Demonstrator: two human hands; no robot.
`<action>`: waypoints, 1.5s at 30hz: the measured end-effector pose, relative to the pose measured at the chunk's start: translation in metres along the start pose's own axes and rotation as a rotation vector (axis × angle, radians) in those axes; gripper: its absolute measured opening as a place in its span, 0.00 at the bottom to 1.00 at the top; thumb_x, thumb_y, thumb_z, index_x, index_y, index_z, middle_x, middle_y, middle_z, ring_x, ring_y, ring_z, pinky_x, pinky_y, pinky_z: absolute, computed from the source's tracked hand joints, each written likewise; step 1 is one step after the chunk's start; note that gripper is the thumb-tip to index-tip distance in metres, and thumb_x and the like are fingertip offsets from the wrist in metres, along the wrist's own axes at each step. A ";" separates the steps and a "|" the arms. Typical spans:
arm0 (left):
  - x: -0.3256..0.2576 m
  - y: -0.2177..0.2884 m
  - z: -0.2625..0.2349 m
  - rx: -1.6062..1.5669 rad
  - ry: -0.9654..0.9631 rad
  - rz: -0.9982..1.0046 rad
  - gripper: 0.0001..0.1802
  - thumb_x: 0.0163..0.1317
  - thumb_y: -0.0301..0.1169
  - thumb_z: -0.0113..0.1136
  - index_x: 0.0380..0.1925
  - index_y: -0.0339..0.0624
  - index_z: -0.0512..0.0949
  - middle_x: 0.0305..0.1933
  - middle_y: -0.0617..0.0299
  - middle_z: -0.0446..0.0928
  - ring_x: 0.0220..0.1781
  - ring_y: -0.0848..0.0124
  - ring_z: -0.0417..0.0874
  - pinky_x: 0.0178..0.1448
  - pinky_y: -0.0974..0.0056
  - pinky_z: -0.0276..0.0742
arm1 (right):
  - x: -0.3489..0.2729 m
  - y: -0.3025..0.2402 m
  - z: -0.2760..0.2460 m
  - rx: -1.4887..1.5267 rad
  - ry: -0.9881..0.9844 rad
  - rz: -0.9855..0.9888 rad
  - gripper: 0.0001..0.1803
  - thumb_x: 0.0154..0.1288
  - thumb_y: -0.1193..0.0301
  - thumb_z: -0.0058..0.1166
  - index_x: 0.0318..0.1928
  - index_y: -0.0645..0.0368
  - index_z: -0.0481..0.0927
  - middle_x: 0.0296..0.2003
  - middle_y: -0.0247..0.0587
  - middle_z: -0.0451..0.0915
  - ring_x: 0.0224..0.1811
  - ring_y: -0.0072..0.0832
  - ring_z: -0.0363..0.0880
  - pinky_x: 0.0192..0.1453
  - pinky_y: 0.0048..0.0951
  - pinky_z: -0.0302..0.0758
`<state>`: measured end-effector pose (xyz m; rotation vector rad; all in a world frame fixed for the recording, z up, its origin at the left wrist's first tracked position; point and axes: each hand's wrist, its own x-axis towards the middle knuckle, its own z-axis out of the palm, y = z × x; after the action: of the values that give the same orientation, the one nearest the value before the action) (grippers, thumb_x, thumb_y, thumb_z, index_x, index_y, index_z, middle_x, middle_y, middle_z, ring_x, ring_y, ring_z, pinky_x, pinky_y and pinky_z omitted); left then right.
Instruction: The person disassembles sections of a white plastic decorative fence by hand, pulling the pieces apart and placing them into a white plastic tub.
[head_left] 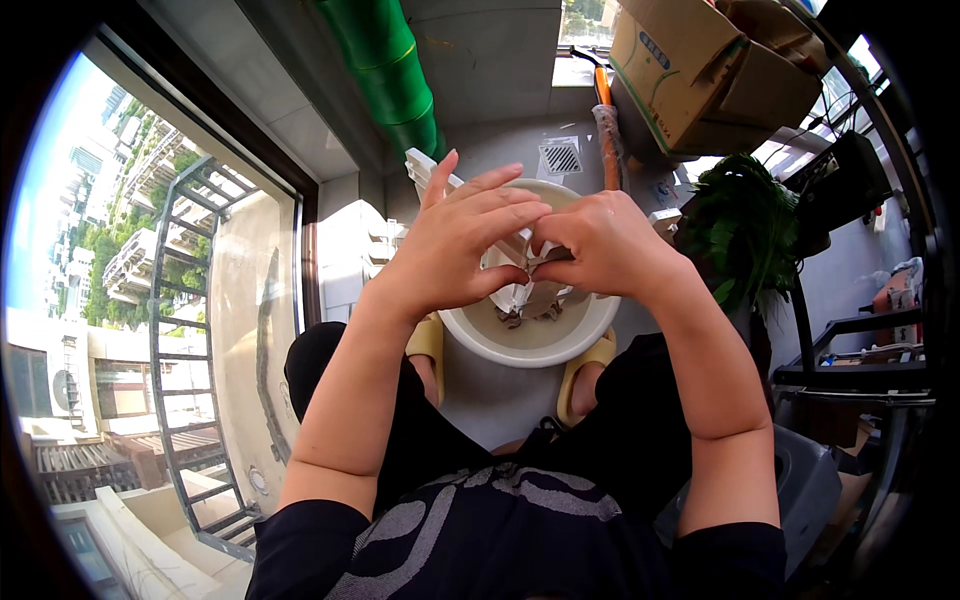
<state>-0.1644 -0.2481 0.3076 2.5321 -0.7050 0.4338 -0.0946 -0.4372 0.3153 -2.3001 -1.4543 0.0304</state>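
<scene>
- I have my left hand (455, 245) and right hand (600, 245) together above a pale round basin (590, 335), fingertips meeting over its middle.
- Between them is a small whitish piece (522, 262), thin and crumpled; I cannot tell whether it is paper, cloth or peel.
- Left-hand fingers are stretched out nearly straight and fanned, only the tips bearing on the piece, with the thumb hidden underneath.
- Right-hand fingers are curled in tight, pinching the piece against the thumb side; that hand has the real hold.
- My judgement on handling: the piece looks light, soft and limp, likely to tear or fold sooner than resist. I would take it by its edges with fingertip pinches, 1 hand on each side, not in the fist.
- The basin looks like rigid plastic, and it rests on the floor between my feet.
- Count: 2 hands, 1 basin, 1 piece in hand, several brownish-white scraps (530, 310) lying in the basin bottom, too jumbled to number.
- Around it: 2 yellow slippers (590, 365), 1 each side of the basin, 1 green pipe (390, 70) up the wall, 1 leafy plant (745, 230) on my right and cardboard boxes (690, 65) stacked beyond.
</scene>
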 end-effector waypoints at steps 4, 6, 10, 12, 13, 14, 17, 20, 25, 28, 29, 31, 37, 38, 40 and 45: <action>-0.003 -0.001 0.014 0.121 0.088 -0.146 0.09 0.42 0.31 0.66 0.25 0.45 0.76 0.22 0.63 0.74 0.28 0.61 0.77 0.30 0.58 0.69 | 0.001 0.000 0.002 -0.147 -0.015 0.042 0.11 0.46 0.61 0.60 0.27 0.54 0.77 0.23 0.36 0.78 0.29 0.37 0.78 0.33 0.37 0.73; -0.004 0.003 0.020 0.176 0.127 -0.177 0.09 0.44 0.32 0.65 0.26 0.44 0.76 0.23 0.63 0.75 0.28 0.61 0.77 0.28 0.59 0.70 | 0.000 -0.001 0.003 -0.207 0.018 0.076 0.12 0.49 0.60 0.58 0.27 0.54 0.77 0.24 0.36 0.78 0.30 0.38 0.78 0.34 0.38 0.73; -0.006 0.007 0.036 0.285 0.135 -0.291 0.10 0.50 0.35 0.62 0.27 0.44 0.73 0.24 0.60 0.76 0.26 0.60 0.78 0.27 0.58 0.71 | 0.003 -0.004 0.008 -0.214 0.031 0.192 0.09 0.47 0.64 0.59 0.29 0.53 0.77 0.23 0.37 0.78 0.29 0.39 0.78 0.32 0.38 0.72; -0.006 0.010 0.043 0.295 0.121 -0.328 0.11 0.51 0.36 0.61 0.27 0.43 0.72 0.24 0.60 0.76 0.25 0.59 0.78 0.26 0.58 0.71 | 0.005 -0.002 0.014 -0.250 -0.012 0.257 0.09 0.48 0.65 0.58 0.29 0.53 0.77 0.23 0.38 0.78 0.29 0.39 0.78 0.32 0.38 0.72; -0.006 0.011 0.045 0.305 0.107 -0.365 0.11 0.52 0.36 0.60 0.27 0.42 0.71 0.25 0.59 0.76 0.25 0.58 0.78 0.26 0.57 0.71 | 0.007 0.000 0.016 -0.258 -0.006 0.266 0.08 0.49 0.65 0.58 0.29 0.53 0.76 0.23 0.38 0.78 0.29 0.39 0.78 0.32 0.38 0.72; -0.006 0.010 0.046 0.305 0.108 -0.367 0.11 0.52 0.36 0.60 0.27 0.42 0.71 0.25 0.59 0.76 0.25 0.58 0.78 0.26 0.57 0.71 | 0.008 0.000 0.018 -0.266 0.001 0.275 0.08 0.49 0.65 0.57 0.28 0.54 0.76 0.24 0.39 0.78 0.29 0.39 0.78 0.33 0.38 0.73; -0.006 0.009 0.048 0.313 0.080 -0.401 0.13 0.53 0.37 0.60 0.27 0.41 0.70 0.25 0.57 0.77 0.24 0.56 0.78 0.26 0.56 0.71 | 0.009 -0.002 0.024 -0.309 0.031 0.259 0.08 0.49 0.65 0.57 0.27 0.55 0.75 0.24 0.38 0.78 0.29 0.39 0.78 0.33 0.38 0.73; -0.007 0.006 0.053 0.304 0.078 -0.418 0.13 0.54 0.37 0.59 0.27 0.40 0.69 0.25 0.57 0.76 0.25 0.55 0.78 0.26 0.55 0.71 | 0.011 -0.003 0.026 -0.302 0.015 0.251 0.05 0.49 0.69 0.54 0.26 0.57 0.77 0.24 0.41 0.78 0.31 0.40 0.80 0.34 0.38 0.74; -0.005 0.005 0.053 0.270 0.008 -0.457 0.14 0.56 0.40 0.57 0.26 0.41 0.70 0.25 0.56 0.76 0.27 0.54 0.78 0.28 0.53 0.71 | 0.010 0.000 0.035 -0.328 0.028 0.219 0.04 0.49 0.70 0.53 0.25 0.56 0.76 0.23 0.39 0.78 0.30 0.38 0.79 0.35 0.37 0.74; -0.003 0.002 0.051 0.252 -0.006 -0.483 0.14 0.57 0.41 0.55 0.25 0.42 0.71 0.24 0.55 0.76 0.27 0.54 0.78 0.29 0.53 0.71 | 0.010 -0.001 0.039 -0.344 0.052 0.199 0.03 0.50 0.71 0.52 0.24 0.55 0.76 0.23 0.38 0.78 0.30 0.37 0.79 0.36 0.36 0.73; -0.003 0.000 0.052 0.251 -0.003 -0.486 0.14 0.57 0.41 0.55 0.25 0.42 0.71 0.24 0.55 0.76 0.27 0.54 0.78 0.29 0.53 0.71 | 0.010 -0.001 0.041 -0.362 0.081 0.193 0.03 0.50 0.71 0.50 0.24 0.55 0.76 0.23 0.38 0.78 0.29 0.36 0.79 0.36 0.35 0.73; -0.002 -0.002 0.053 0.246 -0.011 -0.553 0.14 0.58 0.41 0.53 0.24 0.42 0.72 0.23 0.54 0.76 0.28 0.53 0.78 0.29 0.52 0.71 | 0.012 0.001 0.046 -0.389 0.097 0.172 0.03 0.51 0.71 0.49 0.24 0.54 0.76 0.23 0.37 0.78 0.29 0.35 0.79 0.36 0.33 0.72; -0.004 -0.014 0.065 0.183 -0.044 -0.630 0.14 0.58 0.41 0.53 0.24 0.42 0.72 0.23 0.52 0.77 0.29 0.52 0.79 0.31 0.50 0.71 | 0.013 0.008 0.063 -0.473 0.086 0.131 0.04 0.52 0.71 0.48 0.24 0.53 0.76 0.23 0.37 0.79 0.30 0.32 0.80 0.36 0.31 0.72; -0.004 -0.015 0.064 0.183 -0.042 -0.633 0.14 0.58 0.41 0.53 0.24 0.42 0.72 0.23 0.52 0.77 0.29 0.52 0.79 0.31 0.50 0.71 | 0.014 0.008 0.063 -0.489 0.079 0.126 0.03 0.51 0.72 0.48 0.25 0.54 0.76 0.23 0.37 0.79 0.30 0.32 0.80 0.36 0.31 0.72; -0.003 -0.015 0.063 0.178 -0.037 -0.636 0.13 0.58 0.39 0.53 0.24 0.42 0.72 0.22 0.52 0.77 0.29 0.53 0.79 0.30 0.51 0.72 | 0.016 0.009 0.059 -0.454 0.051 0.169 0.03 0.51 0.72 0.49 0.25 0.54 0.76 0.23 0.37 0.79 0.30 0.32 0.80 0.35 0.31 0.73; -0.008 -0.006 0.075 0.244 0.033 -0.544 0.11 0.57 0.37 0.53 0.24 0.42 0.71 0.24 0.55 0.77 0.28 0.54 0.79 0.29 0.53 0.72 | 0.023 0.009 0.050 -0.408 -0.086 0.298 0.02 0.48 0.72 0.54 0.24 0.53 0.79 0.24 0.39 0.80 0.30 0.34 0.82 0.33 0.33 0.75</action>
<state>-0.1552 -0.2794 0.2397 2.7902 0.0708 0.3822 -0.0887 -0.4034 0.2709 -2.8649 -1.2313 -0.0899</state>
